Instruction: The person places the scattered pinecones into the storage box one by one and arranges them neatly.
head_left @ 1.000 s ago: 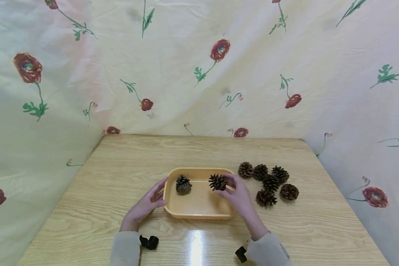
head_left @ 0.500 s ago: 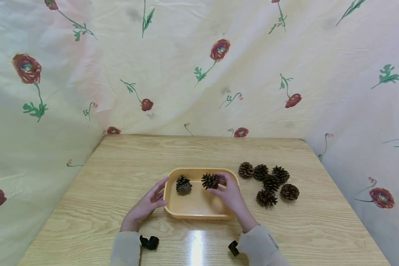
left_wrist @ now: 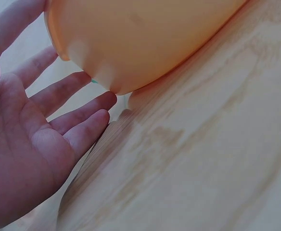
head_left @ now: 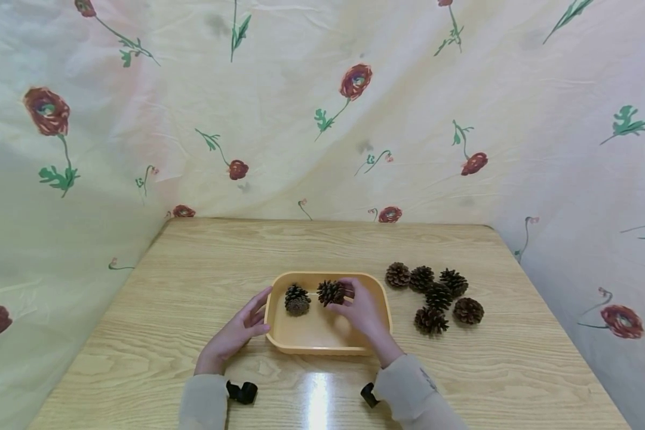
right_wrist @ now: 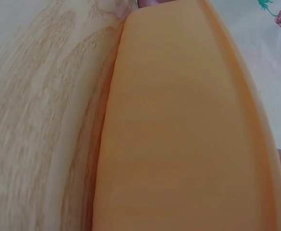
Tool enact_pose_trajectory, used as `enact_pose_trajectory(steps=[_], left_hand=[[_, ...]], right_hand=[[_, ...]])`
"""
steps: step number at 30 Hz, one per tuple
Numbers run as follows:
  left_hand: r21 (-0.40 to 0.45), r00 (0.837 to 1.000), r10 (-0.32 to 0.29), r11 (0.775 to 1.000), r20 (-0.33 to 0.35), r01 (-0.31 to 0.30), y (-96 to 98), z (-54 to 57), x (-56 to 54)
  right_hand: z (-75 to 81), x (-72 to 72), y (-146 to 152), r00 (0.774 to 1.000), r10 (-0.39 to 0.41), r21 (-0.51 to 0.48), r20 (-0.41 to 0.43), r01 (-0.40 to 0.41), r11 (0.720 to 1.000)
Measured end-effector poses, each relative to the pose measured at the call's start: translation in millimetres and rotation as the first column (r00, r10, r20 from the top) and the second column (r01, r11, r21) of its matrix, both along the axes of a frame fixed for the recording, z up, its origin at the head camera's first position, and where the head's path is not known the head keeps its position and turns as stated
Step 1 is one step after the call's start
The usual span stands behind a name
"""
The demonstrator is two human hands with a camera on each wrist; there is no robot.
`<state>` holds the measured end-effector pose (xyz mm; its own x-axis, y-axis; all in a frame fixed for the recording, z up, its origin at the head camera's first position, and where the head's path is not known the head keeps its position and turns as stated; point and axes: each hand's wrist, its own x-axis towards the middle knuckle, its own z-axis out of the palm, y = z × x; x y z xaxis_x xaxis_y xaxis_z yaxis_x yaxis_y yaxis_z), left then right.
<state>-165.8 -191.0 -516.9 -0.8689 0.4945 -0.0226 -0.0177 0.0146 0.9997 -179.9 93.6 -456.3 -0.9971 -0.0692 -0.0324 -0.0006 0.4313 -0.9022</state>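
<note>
My right hand (head_left: 358, 308) pinches a brown pine cone (head_left: 330, 292) over the inside of an orange plastic tub (head_left: 328, 350), in the head view. Two more pine cones (head_left: 297, 300) lie together in the tub's left part. At the tub's left end, my left hand (head_left: 239, 327) rests with spread fingers against the wall. The left wrist view shows that hand (left_wrist: 39, 115) with its fingers extended along the tub's outer side (left_wrist: 131, 43). In the right wrist view the tub's near wall (right_wrist: 179, 115) fills the middle, and the pine cone is hidden behind it.
Several loose pine cones (head_left: 438, 296) lie in a cluster on the wooden table (head_left: 220, 251), right of the tub. A floral cloth (head_left: 279, 107) hangs behind the table and along its sides. Black wrist straps (head_left: 242, 392) sit at both sleeves.
My right hand has carried its pine cone leftward across the tub, closer to the two cones inside. The left hand stays at the tub's left end.
</note>
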Motion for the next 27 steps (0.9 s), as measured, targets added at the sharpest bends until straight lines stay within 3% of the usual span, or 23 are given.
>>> enact_pose_trajectory(steps=[19, 27], left_hand=[[0.024, 1.000, 0.009, 1.000, 0.025, -0.010, -0.2, 2.0, 1.2], [0.025, 1.000, 0.011, 1.000, 0.019, -0.012, 0.3, 1.0, 0.5]], right_hand=[[-6.3, -12.2, -14, 1.000, 0.018, 0.117, 0.009, -0.019, 0.993], [-7.4, -15.1, -21, 0.999, 0.038, 0.113, 0.002, -0.038, 0.993]])
